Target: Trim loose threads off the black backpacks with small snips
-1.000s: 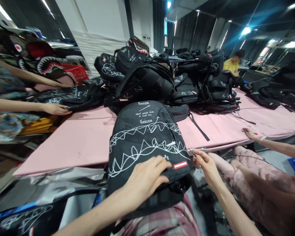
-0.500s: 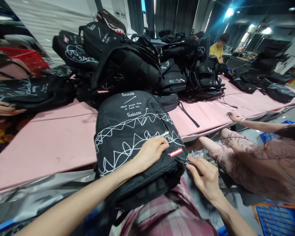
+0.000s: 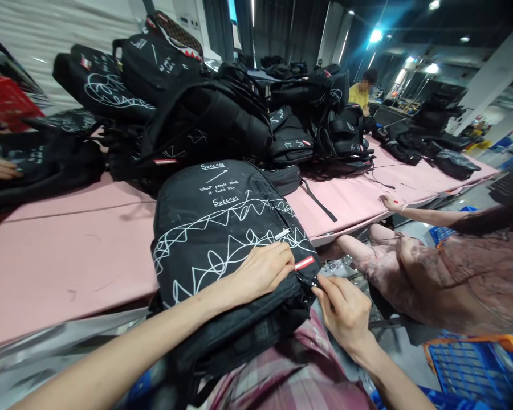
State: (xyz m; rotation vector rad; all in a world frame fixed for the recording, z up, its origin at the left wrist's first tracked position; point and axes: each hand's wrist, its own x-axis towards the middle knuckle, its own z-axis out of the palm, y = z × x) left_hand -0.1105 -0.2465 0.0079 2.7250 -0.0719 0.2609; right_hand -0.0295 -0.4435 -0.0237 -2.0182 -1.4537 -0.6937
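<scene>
A black backpack (image 3: 196, 228) with white scribbled lines, the word "Success" and a red label (image 3: 304, 263) lies tilted over the table's near edge and my lap. My left hand (image 3: 267, 267) is closed at its lower right part, fingertips pinching the fabric beside the label. My right hand (image 3: 344, 307) is closed too, thumb and fingers pinched on a small dark piece with a metal glint (image 3: 313, 282) at the bag's corner, just below the label. Its exact kind is too small to tell. A pale zipper pull (image 3: 283, 233) lies on the bag above my left hand.
Several black backpacks (image 3: 205, 125) are heaped behind on the pink tabletop (image 3: 68, 250). A strap (image 3: 318, 199) trails from the pile. At right sits a co-worker (image 3: 448, 267) in a patterned garment, above a blue crate (image 3: 474, 370). Another person's hand (image 3: 0, 168) touches a bag at left.
The view has turned slightly right, so the scene shifts left. My left fingers have come down closer to the label, and my right hand still grips the dark piece, now nearer the left hand.
</scene>
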